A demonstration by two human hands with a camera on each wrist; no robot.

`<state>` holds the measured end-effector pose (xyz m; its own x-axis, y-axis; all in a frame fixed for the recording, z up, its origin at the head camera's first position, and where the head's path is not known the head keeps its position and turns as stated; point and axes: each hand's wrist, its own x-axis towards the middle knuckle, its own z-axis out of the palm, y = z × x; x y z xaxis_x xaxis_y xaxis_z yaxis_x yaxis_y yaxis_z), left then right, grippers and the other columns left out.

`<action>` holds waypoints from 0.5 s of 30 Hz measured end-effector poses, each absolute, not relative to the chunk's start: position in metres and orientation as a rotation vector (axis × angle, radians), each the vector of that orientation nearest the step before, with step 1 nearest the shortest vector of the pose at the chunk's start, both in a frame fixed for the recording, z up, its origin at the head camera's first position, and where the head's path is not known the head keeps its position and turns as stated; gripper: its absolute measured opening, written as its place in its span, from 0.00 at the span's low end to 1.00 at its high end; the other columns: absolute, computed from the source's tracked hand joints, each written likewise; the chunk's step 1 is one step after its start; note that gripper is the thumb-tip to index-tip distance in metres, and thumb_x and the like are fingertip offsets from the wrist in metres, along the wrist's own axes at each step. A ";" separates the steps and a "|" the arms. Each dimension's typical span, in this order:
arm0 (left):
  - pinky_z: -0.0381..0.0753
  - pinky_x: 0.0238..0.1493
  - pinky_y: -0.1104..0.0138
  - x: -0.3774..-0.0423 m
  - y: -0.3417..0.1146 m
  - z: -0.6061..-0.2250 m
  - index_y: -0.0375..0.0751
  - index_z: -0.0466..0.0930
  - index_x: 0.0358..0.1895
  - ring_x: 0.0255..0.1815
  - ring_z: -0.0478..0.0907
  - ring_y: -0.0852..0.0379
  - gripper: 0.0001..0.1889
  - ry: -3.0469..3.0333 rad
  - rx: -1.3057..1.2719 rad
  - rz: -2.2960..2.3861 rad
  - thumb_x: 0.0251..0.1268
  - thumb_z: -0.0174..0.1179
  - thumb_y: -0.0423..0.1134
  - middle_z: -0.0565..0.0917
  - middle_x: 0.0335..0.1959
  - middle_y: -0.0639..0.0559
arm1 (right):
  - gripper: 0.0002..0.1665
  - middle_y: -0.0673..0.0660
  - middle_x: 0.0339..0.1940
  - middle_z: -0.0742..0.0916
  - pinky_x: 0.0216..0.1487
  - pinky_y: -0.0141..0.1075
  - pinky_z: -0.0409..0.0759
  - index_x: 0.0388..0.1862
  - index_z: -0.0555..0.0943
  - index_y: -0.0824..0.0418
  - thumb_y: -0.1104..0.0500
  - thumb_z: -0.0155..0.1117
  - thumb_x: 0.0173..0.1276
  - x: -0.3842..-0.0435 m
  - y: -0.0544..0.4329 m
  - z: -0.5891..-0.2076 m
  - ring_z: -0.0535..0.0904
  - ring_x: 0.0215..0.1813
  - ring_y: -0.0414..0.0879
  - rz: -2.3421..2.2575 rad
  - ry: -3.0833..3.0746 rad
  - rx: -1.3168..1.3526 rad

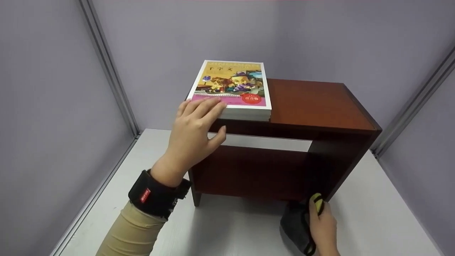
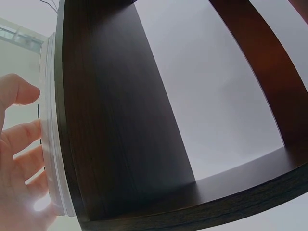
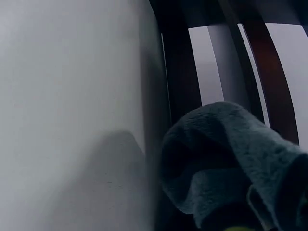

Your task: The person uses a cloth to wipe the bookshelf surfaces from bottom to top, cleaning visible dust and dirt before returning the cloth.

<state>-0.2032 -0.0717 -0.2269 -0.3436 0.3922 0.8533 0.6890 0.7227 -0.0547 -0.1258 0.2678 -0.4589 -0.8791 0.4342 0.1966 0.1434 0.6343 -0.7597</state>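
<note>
A stack of books (image 1: 245,114), with a colourful cartoon cover on top, lies on the left part of a small reddish-brown wooden shelf (image 1: 320,103). My left hand (image 1: 193,133) rests its fingers on the stack's near left corner, thumb held apart below. The left wrist view shows those fingers (image 2: 26,137) against the pale stack (image 2: 50,125). Low at the shelf's front right, my right hand (image 1: 325,225) grips a dark grey cloth (image 1: 294,227) with black and yellow edging. Folds of this fuzzy cloth (image 3: 236,139) fill the lower right wrist view; the hand is hidden there.
The shelf stands on a white tabletop (image 1: 384,220) and has a lower board (image 1: 249,170) with an open gap above it. Grey panels (image 1: 177,35) enclose the back and sides, with metal posts (image 1: 110,67) at the corners.
</note>
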 end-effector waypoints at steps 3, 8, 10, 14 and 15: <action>0.59 0.59 0.51 -0.203 -0.073 -0.225 0.42 0.78 0.56 0.56 0.70 0.49 0.23 -1.969 -0.814 -0.393 0.55 0.59 0.45 0.78 0.55 0.49 | 0.32 0.58 0.26 0.77 0.30 0.40 0.73 0.51 0.68 0.73 0.43 0.40 0.74 -0.132 0.255 -0.456 0.75 0.30 0.50 1.118 -2.569 -0.370; 0.59 0.59 0.52 -0.202 -0.071 -0.224 0.42 0.78 0.57 0.56 0.70 0.49 0.24 -1.981 -0.820 -0.382 0.56 0.58 0.45 0.77 0.56 0.49 | 0.27 0.55 0.23 0.77 0.26 0.37 0.73 0.48 0.72 0.70 0.45 0.45 0.73 -0.141 0.229 -0.453 0.73 0.25 0.45 1.127 -2.613 -0.269; 0.59 0.59 0.52 -0.203 -0.070 -0.225 0.42 0.78 0.57 0.56 0.70 0.49 0.24 -1.984 -0.822 -0.386 0.56 0.59 0.45 0.77 0.56 0.49 | 0.26 0.54 0.22 0.76 0.24 0.36 0.72 0.47 0.73 0.68 0.45 0.46 0.73 -0.143 0.218 -0.456 0.72 0.24 0.44 1.152 -2.613 -0.244; 0.59 0.59 0.52 -0.204 -0.070 -0.228 0.43 0.78 0.57 0.56 0.70 0.50 0.23 -1.988 -0.816 -0.392 0.56 0.58 0.46 0.77 0.55 0.50 | 0.27 0.52 0.22 0.76 0.23 0.35 0.72 0.50 0.73 0.68 0.44 0.48 0.72 -0.149 0.195 -0.459 0.70 0.23 0.43 1.213 -2.630 -0.169; 0.59 0.59 0.52 -0.203 -0.070 -0.228 0.43 0.78 0.57 0.56 0.70 0.50 0.23 -1.989 -0.816 -0.394 0.56 0.58 0.46 0.77 0.55 0.50 | 0.27 0.52 0.22 0.76 0.24 0.35 0.72 0.51 0.73 0.68 0.44 0.48 0.72 -0.151 0.189 -0.460 0.70 0.23 0.43 1.229 -2.635 -0.141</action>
<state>-0.2034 -0.0702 -0.2278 -0.3568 0.3884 0.8496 0.6828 0.7291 -0.0466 -0.1511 0.1891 -0.4599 -0.9688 0.1833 0.1667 -0.0100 0.6434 -0.7654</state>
